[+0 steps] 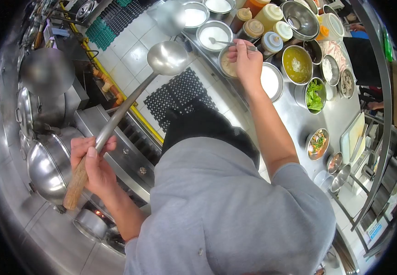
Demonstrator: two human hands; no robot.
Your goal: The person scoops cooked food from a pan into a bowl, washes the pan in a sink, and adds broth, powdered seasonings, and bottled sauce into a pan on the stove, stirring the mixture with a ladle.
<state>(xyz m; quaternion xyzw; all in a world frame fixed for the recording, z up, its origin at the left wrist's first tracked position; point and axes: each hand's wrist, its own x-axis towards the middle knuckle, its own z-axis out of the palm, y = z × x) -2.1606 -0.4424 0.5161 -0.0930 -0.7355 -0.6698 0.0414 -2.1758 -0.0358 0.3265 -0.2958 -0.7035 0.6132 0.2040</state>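
Note:
My left hand [95,167] is closed round the wooden handle of a large metal ladle [166,58]. The ladle slants up to the right, its bowl over the floor between stove and counter. Over the counter at the upper right, my right hand [248,62] pinches the handle of a small metal spoon [223,42]. The spoon's tip rests in white powder in a round metal container [214,35]. Beneath and beside that hand are a container of beige powder [227,63] and another of white contents [270,81].
Squeeze bottles [271,42], a bowl of yellow liquid [298,64], a bowl of green leaves [315,95] and a bowl of mixed food [317,144] stand on the metal counter. Left are a wok [52,167] and stove. Part of another person's arm [375,105] shows far right.

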